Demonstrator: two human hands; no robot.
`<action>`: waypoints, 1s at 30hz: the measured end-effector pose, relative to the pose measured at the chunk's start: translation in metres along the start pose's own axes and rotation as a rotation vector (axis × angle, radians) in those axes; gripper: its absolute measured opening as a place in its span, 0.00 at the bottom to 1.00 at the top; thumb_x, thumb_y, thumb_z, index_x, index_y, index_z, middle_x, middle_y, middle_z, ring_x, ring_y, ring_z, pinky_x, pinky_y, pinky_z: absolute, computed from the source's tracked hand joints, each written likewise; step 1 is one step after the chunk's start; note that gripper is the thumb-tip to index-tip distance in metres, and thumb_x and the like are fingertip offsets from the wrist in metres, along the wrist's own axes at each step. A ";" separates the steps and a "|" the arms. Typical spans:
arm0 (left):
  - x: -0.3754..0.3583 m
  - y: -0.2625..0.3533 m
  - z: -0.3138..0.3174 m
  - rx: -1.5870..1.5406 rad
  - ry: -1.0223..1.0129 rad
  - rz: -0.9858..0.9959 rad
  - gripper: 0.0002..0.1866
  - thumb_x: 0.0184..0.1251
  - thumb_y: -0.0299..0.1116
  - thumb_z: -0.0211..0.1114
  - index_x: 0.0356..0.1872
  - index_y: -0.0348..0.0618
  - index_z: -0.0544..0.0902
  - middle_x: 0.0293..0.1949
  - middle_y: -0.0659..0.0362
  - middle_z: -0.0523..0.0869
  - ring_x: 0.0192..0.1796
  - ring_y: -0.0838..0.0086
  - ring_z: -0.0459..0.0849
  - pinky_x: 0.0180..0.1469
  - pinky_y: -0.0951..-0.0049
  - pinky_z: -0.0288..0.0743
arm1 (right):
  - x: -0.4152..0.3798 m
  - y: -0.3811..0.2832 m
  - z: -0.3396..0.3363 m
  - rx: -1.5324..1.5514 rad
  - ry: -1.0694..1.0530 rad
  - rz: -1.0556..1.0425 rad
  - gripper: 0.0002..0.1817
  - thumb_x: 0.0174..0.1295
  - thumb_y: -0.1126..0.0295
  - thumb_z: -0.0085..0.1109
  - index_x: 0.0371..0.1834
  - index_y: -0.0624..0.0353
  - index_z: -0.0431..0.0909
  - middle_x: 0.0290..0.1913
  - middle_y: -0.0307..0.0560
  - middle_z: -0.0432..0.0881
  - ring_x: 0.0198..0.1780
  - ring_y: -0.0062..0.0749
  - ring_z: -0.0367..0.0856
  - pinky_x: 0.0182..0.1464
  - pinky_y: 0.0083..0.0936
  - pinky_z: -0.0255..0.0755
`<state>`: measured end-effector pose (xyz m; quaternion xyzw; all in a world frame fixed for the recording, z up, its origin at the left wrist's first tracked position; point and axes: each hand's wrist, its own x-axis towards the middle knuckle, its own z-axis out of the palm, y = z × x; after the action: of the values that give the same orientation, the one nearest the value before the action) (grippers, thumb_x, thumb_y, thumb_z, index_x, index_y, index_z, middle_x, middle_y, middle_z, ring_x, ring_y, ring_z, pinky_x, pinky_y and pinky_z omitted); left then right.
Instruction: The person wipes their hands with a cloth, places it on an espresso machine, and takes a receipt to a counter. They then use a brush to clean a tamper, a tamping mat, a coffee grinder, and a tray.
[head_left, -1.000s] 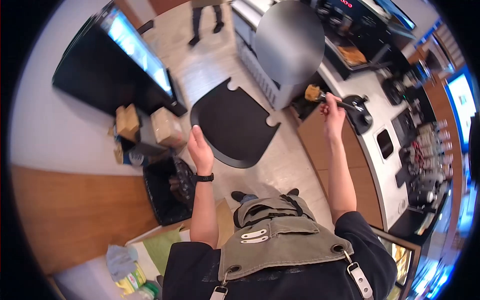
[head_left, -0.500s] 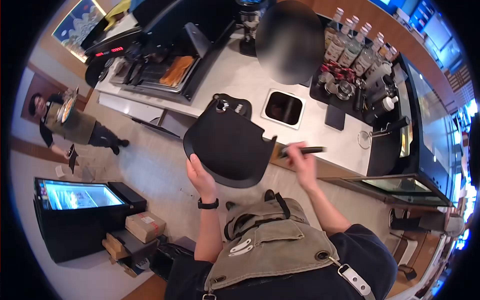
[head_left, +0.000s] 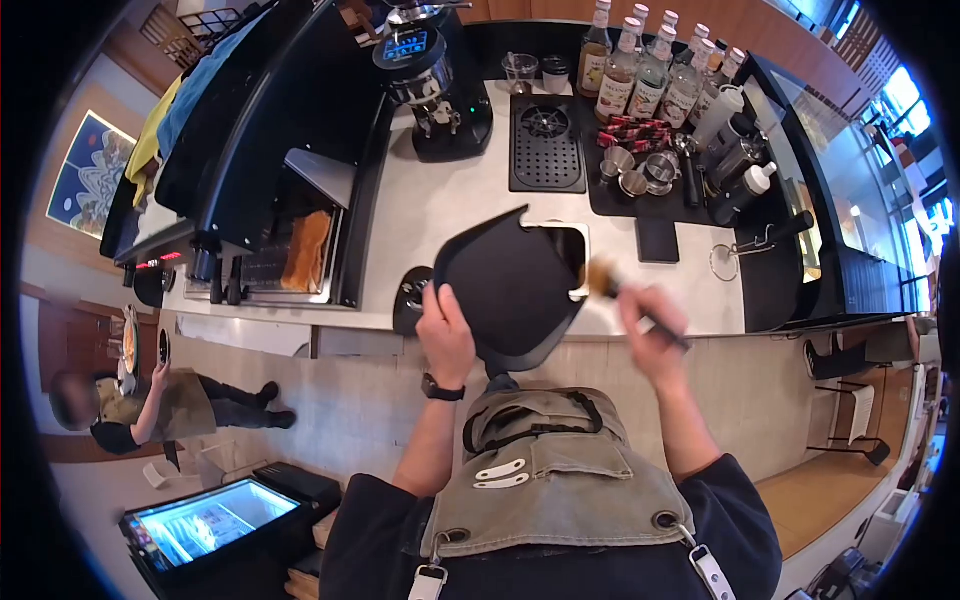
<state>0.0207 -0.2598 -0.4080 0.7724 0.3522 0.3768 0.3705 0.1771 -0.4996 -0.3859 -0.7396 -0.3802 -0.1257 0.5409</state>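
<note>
My left hand grips the near left edge of a black tamping mat, its thumb on the upper face. The mat is tilted, its right side over a square metal-rimmed opening in the counter and partly hiding it. In my right hand is a brush with a dark handle and tan bristles, blurred by motion. Its bristles are just right of the mat's edge, by the opening. Left of the mat, a small black stand with a shiny metal piece rests on the counter.
A coffee grinder stands behind, beside a black drip tray. Syrup bottles and metal cups are at the back right. An espresso machine is at left. Another person carries a plate at far left.
The mat has moved from in front of the counter to over the opening. My right hand has moved right with the brush, now bristles up-left. My view has turned.
</note>
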 end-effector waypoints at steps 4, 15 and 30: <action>0.038 -0.019 -0.011 -0.092 -0.103 -0.058 0.19 0.86 0.40 0.52 0.56 0.30 0.80 0.33 0.35 0.83 0.33 0.46 0.86 0.36 0.54 0.76 | -0.004 0.016 0.050 0.066 -0.256 0.092 0.05 0.68 0.82 0.68 0.44 0.66 0.87 0.34 0.39 0.85 0.35 0.19 0.81 0.37 0.19 0.73; 0.160 -0.088 -0.077 -0.726 -0.408 -0.571 0.12 0.82 0.35 0.55 0.57 0.40 0.75 0.42 0.54 0.88 0.34 0.63 0.91 0.34 0.64 0.89 | -0.008 0.041 0.064 0.009 0.338 0.696 0.15 0.74 0.67 0.66 0.59 0.61 0.86 0.45 0.36 0.86 0.40 0.16 0.78 0.42 0.17 0.73; 0.214 -0.162 0.048 -0.782 -0.512 -0.685 0.20 0.84 0.30 0.51 0.68 0.28 0.67 0.64 0.38 0.80 0.56 0.42 0.88 0.61 0.52 0.89 | -0.068 0.105 0.056 0.017 0.239 0.762 0.17 0.73 0.69 0.65 0.62 0.61 0.81 0.43 0.42 0.87 0.43 0.20 0.81 0.45 0.21 0.75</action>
<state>0.1184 -0.0207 -0.4956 0.4868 0.3160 0.1384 0.8025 0.1919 -0.4916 -0.5217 -0.8033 -0.0140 0.0020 0.5954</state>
